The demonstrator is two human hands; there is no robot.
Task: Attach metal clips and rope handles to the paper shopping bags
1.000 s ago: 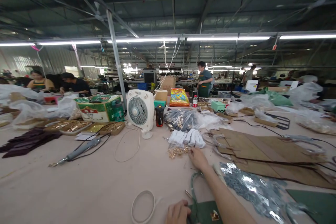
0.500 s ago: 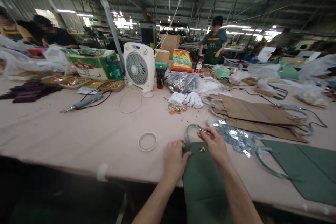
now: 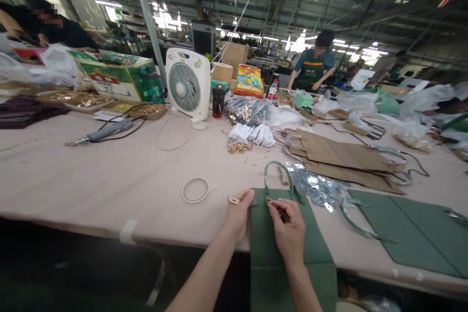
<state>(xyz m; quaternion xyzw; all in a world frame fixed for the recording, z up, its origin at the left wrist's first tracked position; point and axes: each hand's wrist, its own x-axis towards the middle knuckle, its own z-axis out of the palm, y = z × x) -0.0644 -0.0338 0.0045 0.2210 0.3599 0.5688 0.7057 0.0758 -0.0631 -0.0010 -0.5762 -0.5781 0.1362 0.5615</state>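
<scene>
A green bag panel hangs over the table's front edge, its plastic-wrapped handle arched above the top. At the panel's upper left edge my left hand is closed, fingertips partly hidden behind the material. An oblong gold-coloured metal plate with a slot shows by its fingers. My right hand pinches a small gold-coloured metal fitting against the panel, at the base of the handle's left end. Beyond the panel lies a heap of small silver metal plates.
A roll of tape lies left of my hands. To the right are another green panel and stacked brown panels. Gold-coloured pieces, white gloves, a fan and a corded grey tool lie farther back.
My right hand has moved from the handle down to the panel at the handle's base. The handle now stands arched with both ends at the panel. The oblong plate now shows by my left hand.
</scene>
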